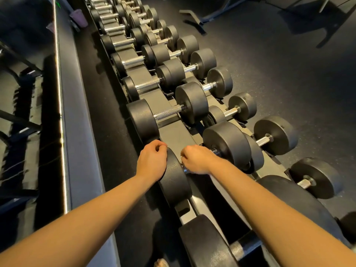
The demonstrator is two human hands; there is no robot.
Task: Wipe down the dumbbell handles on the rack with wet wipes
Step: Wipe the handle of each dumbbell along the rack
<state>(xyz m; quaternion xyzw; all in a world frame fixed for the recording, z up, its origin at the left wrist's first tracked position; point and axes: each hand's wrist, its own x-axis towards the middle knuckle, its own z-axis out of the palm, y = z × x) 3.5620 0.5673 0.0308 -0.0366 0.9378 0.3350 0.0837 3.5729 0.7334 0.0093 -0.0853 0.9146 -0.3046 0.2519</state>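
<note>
A black dumbbell lies on the top tier of the rack [174, 132], with its left head [175, 182] and right head [227, 141] on either side of my hands. My left hand [152, 160] rests against the left head, fingers curled over its upper rim. My right hand [196, 158] wraps around the chrome handle [185, 170], hiding most of it. A small pale bit shows at my right fingers; I cannot tell whether it is a wipe. The neighbouring dumbbell's knurled handle [167, 112] is bare.
Several more black dumbbells run along both rack tiers into the distance, lower ones [275, 135] to the right. A mirror wall with a ledge [77, 112] runs on the left. A bench frame [194, 18] stands on the dark floor at the back.
</note>
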